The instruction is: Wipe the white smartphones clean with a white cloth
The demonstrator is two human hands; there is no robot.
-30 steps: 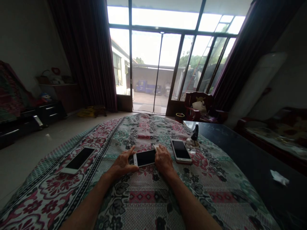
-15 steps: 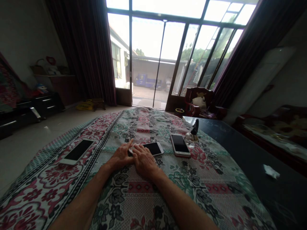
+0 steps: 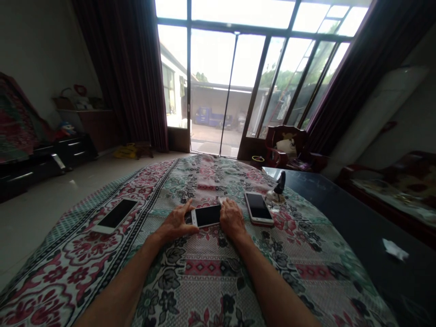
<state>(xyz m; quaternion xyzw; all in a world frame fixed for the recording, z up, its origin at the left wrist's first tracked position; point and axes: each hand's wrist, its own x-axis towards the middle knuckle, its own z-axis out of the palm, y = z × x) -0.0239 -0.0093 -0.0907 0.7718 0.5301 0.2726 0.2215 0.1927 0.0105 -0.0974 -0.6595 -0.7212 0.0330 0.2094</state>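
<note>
A white phone with a dark screen (image 3: 207,216) lies flat on the patterned cloth (image 3: 204,290) in the middle. My left hand (image 3: 175,222) is at its left end, thumb and fingers spread around the edge. My right hand (image 3: 232,218) covers the phone's right end, its fingers together over a small white wipe (image 3: 222,200). To the left lies another white phone (image 3: 116,215). On the right are a third phone (image 3: 259,208), which rests on something pinkish, and a clear spray bottle with a black top (image 3: 279,184).
A dark glossy table (image 3: 340,218) with a crumpled white tissue (image 3: 395,250) stands at the right. Beyond the cloth are a wooden chair (image 3: 272,145), a glass door (image 3: 211,91) and dark curtains (image 3: 126,68). A black cabinet (image 3: 78,145) stands at the left.
My right hand has slid right along the phone to its right end, uncovering the left part of the screen. The view has shifted slightly.
</note>
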